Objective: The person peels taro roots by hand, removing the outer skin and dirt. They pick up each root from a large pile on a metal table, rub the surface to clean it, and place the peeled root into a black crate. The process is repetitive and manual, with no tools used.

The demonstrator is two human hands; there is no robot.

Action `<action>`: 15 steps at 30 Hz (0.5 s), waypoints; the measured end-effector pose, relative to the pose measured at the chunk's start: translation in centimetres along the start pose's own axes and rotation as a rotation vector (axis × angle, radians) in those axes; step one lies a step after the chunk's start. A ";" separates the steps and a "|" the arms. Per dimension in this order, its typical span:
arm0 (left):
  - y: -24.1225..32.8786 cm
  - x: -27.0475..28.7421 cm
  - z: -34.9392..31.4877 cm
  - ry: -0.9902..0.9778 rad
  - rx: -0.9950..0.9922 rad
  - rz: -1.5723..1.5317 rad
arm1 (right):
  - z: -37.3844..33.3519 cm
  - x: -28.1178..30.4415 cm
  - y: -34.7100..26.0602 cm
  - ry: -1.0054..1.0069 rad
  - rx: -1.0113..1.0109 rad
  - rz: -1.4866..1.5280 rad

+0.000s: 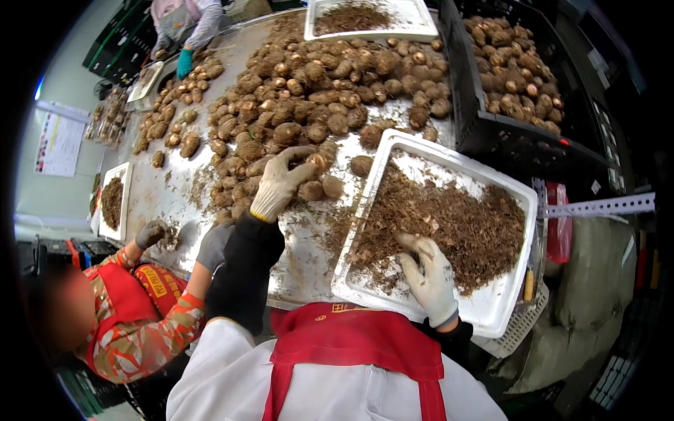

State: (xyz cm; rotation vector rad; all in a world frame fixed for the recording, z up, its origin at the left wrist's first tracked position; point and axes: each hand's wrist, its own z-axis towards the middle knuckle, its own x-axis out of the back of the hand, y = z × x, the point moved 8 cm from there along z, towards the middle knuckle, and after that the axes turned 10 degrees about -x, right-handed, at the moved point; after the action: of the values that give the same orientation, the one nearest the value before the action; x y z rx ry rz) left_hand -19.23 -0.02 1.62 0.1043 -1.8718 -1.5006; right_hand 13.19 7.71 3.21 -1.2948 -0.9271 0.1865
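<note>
Brown hairy taros [288,133] lie in a big heap on the metal table. My left hand [279,184], in a cream knitted glove, reaches to the near edge of the heap. Its thumb and fingers close around a taro [320,161] with a pale pinkish patch. Below the fingertips sit a few loose taros [332,186]. Over a white tray [341,275] of brown husk scraps [449,217] hangs my right hand [430,281], also gloved. Its thumb and fingers are apart, and I see nothing between them.
A black crate [491,126] full of taros stands at the far right. Another white tray [414,31] with scraps is at the far edge. At left, a person in a red apron [133,298] works with gloved hands. Across the table, another person wears a teal glove [184,63].
</note>
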 end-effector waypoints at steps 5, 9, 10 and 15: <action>5.9 -5.7 -5.4 -0.250 0.008 -0.282 | 3.1 -0.3 -4.1 0.036 0.105 0.099; 8.7 -9.7 -6.8 -0.412 -0.041 -0.265 | 3.7 -1.3 -1.9 0.105 0.134 0.032; 10.0 -9.7 -6.9 -0.429 -0.128 -0.182 | 3.6 -1.0 -1.5 0.078 0.092 0.279; 10.2 -10.9 -7.9 -0.367 -0.253 -0.255 | 3.1 -0.9 -0.5 0.069 0.096 0.470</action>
State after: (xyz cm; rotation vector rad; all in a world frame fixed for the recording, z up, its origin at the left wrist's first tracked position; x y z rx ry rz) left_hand -3.02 1.96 5.82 -0.0578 -1.9845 -2.0322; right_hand 10.32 9.35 3.17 -1.4040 -0.5366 0.5418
